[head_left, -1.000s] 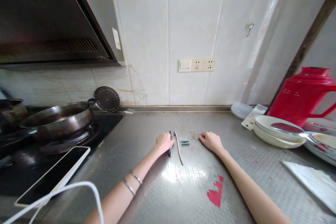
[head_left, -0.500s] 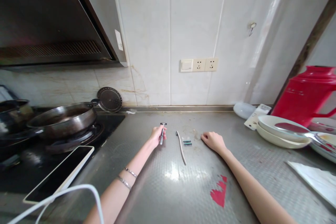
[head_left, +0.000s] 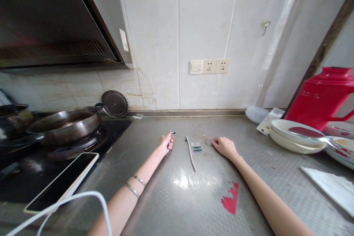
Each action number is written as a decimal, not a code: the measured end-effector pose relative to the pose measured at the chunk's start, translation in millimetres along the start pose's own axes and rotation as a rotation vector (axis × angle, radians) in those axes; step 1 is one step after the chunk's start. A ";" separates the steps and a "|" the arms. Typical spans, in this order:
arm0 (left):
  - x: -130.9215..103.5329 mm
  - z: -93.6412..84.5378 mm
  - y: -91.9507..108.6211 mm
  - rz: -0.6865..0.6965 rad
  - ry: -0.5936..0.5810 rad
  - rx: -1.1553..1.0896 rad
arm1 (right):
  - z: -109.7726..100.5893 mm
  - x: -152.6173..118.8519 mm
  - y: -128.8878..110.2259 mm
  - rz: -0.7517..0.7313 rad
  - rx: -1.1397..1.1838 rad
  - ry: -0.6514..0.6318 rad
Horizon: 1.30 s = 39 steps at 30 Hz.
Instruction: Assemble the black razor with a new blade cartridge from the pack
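My left hand is wrapped round a razor, its small dark head poking out above the fingers and most of the handle hidden in the grip. To the right of it, a thin white handle with a dark head lies lengthwise on the steel counter. Close beside that is a small clear pack with dark green strips, perhaps blade cartridges. My right hand rests on the counter further right, back up with fingers curled in, and nothing shows in it.
A phone and white cable lie at the left by a stove with a steel pan. On the right stand stacked bowls, a red thermos and a white sheet. Red scraps mark the near counter.
My left hand has turned the razor, so its head shows side-on and less of the handle is visible. My right hand has stayed in place.
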<state>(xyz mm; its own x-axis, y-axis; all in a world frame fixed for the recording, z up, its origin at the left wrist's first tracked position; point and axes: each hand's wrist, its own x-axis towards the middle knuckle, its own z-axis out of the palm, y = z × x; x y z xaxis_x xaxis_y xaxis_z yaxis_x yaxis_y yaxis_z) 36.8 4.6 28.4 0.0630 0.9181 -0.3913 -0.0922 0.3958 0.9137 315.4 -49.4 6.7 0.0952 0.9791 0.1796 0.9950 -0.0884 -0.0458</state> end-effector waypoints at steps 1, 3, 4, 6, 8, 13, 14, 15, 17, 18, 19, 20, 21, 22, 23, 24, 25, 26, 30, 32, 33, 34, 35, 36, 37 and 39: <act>-0.1 0.0 -0.2 0.003 0.003 0.004 | -0.2 0.0 -0.2 0.005 0.000 -0.005; -0.1 0.3 -0.3 0.005 0.005 0.009 | -0.7 0.0 -0.5 0.014 -0.002 -0.015; 0.0 0.5 -0.3 0.004 0.003 0.010 | -0.9 0.1 -0.7 0.016 -0.003 -0.018; 0.9 1.0 -0.3 0.000 0.002 0.009 | -1.1 0.3 -0.9 0.017 -0.004 -0.017; 2.0 1.4 -0.5 -0.003 0.002 0.006 | -1.0 0.5 -1.1 0.016 -0.004 -0.013; 0.8 1.3 -0.3 0.015 -0.017 -0.012 | 1.0 0.2 0.0 0.005 -0.004 -0.002; -0.4 1.1 -0.1 0.027 -0.028 -0.020 | 1.5 0.1 0.7 0.006 0.000 0.000; -1.9 0.9 0.2 0.049 -0.043 -0.027 | 1.6 0.1 1.4 0.013 0.007 0.002; -5.2 0.6 0.7 0.132 -0.077 -0.033 | 0.1 1.1 1.6 0.034 0.050 0.011; -6.8 0.5 0.9 0.188 -0.094 -0.029 | -2.0 2.3 0.2 0.045 0.095 0.026; -8.4 0.5 1.0 0.244 -0.111 -0.020 | -5.1 4.0 -2.6 0.052 0.160 0.050; -9.8 0.6 1.0 0.294 -0.128 -0.010 | -9.4 6.4 -7.5 0.048 0.246 0.081; -11.1 0.7 0.9 0.332 -0.141 0.001 | -14.8 9.2 -14.5 0.029 0.351 0.112; -12.4 0.9 0.8 0.362 -0.154 0.011 | -20.8 12.4 -23.8 0.000 0.469 0.138; -13.6 1.1 0.7 0.386 -0.163 0.019 | -27.3 15.8 -35.1 -0.043 0.598 0.146; -14.8 1.3 0.5 0.405 -0.168 0.028 | -33.8 19.2 -48.1 -0.096 0.728 0.134; -15.9 1.5 0.4 0.422 -0.170 0.036 | -39.8 22.4 -62.0 -0.139 0.853 0.089; -17.0 1.6 0.3 0.436 -0.170 0.044 | -45.1 25.2 -76.1 -0.170 0.974 0.030; -20.4 1.9 0.0 0.479 -0.187 0.066 | -54.3 33.3 -121.3 -0.157 1.259 -0.154; -21.2 2.1 -0.2 0.495 -0.194 0.070 | -52.2 36.3 -132.5 -0.128 1.334 -0.204; -21.4 2.3 -0.3 0.500 -0.195 0.069 | -50.2 37.8 -135.6 -0.121 1.367 -0.222; -21.6 2.4 -0.4 0.502 -0.195 0.067 | -47.8 39.3 -137.4 -0.118 1.397 -0.231; -21.7 2.5 -0.4 0.502 -0.194 0.066 | -45.4 40.8 -138.3 -0.120 1.426 -0.233; -21.9 2.6 -0.4 0.502 -0.192 0.064 | -43.2 42.3 -138.7 -0.121 1.451 -0.232; -22.0 2.6 -0.4 0.501 -0.190 0.062 | -41.3 43.6 -138.9 -0.116 1.475 -0.230; -22.1 2.6 -0.2 0.501 -0.184 0.056 | -39.2 45.8 -139.8 -0.098 1.517 -0.228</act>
<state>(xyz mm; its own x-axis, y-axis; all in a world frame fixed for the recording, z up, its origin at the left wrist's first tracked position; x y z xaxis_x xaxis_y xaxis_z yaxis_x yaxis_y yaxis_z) 38.1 -15.8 37.1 0.1983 0.9733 0.1155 -0.1024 -0.0966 0.9900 181.8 0.7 59.8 -0.1140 0.9886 0.0987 0.0183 0.1014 -0.9947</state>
